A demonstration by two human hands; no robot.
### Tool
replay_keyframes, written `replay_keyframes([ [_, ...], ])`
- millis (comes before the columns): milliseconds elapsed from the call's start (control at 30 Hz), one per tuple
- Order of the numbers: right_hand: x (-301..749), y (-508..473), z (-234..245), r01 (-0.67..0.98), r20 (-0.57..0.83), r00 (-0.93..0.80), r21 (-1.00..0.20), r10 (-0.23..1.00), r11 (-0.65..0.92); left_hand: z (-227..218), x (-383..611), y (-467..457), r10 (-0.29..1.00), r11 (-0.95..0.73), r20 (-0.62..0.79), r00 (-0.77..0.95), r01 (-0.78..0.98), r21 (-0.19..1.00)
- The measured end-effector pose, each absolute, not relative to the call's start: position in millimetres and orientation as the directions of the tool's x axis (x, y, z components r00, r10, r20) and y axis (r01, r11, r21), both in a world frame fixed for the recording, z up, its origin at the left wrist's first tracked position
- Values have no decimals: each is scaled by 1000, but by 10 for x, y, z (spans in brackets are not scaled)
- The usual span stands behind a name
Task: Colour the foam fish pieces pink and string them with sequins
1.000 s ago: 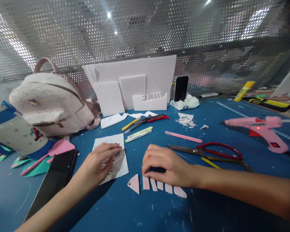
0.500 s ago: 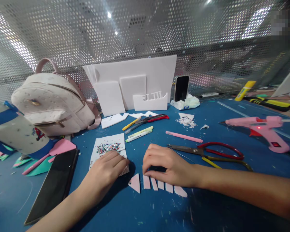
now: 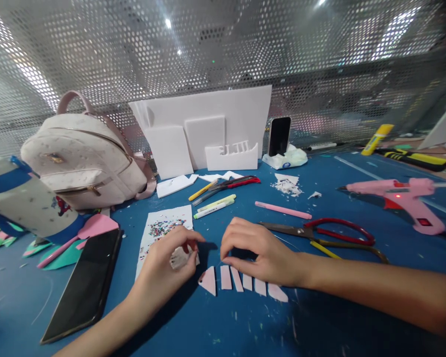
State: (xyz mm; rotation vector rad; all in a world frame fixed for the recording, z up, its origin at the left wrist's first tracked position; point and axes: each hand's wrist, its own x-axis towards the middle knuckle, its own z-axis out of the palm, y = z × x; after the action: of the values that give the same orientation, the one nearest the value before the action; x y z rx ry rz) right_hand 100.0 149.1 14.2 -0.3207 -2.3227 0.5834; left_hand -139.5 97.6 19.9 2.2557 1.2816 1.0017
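My left hand (image 3: 169,255) hovers over a white sheet (image 3: 143,248) strewn with small shiny multicoloured sequins (image 3: 163,226). Its thumb and forefinger are curved apart with a gap between them; a crumpled pale part of the sheet shows through. My right hand (image 3: 250,250) is closed in a pinch just above a row of pale pink cut strips (image 3: 226,277). Whatever lies between its fingertips is too small to make out. At the row's left end lies a pink pointed piece (image 3: 208,280) with a dark dot. Several strips are partly covered by the right hand.
Scissors (image 3: 342,243) and a pink glue gun (image 3: 397,191) with a red light lie to the right. Markers (image 3: 215,207), a pink pen (image 3: 282,210) and a cutter (image 3: 230,184) lie behind. A phone (image 3: 85,282), tumbler (image 3: 26,198) and backpack (image 3: 78,148) stand left; white foam boards (image 3: 208,104) rise behind.
My left hand has lifted slightly from the sequins, and its thumb and forefinger have spread apart. My right hand has stayed nearly in place, still pinched.
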Motion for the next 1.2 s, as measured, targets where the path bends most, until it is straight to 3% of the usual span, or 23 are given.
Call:
replay_keyframes([
  [133,992,1492,147,62,602,-701,-483,382,873,161,-1265,877,918,-383,275,285,460,801],
  [433,997,1494,94,119,580,-734,-404,354,907,45,-1230,806,959,-225,171,226,244,943],
  [600,1000,1500,65,158,557,-743,-393,371,906,23,-1226,794,962,-194,156,226,160,968],
  [1200,995,1504,73,174,525,-775,-359,352,917,54,-1190,789,964,-194,159,211,157,968],
])
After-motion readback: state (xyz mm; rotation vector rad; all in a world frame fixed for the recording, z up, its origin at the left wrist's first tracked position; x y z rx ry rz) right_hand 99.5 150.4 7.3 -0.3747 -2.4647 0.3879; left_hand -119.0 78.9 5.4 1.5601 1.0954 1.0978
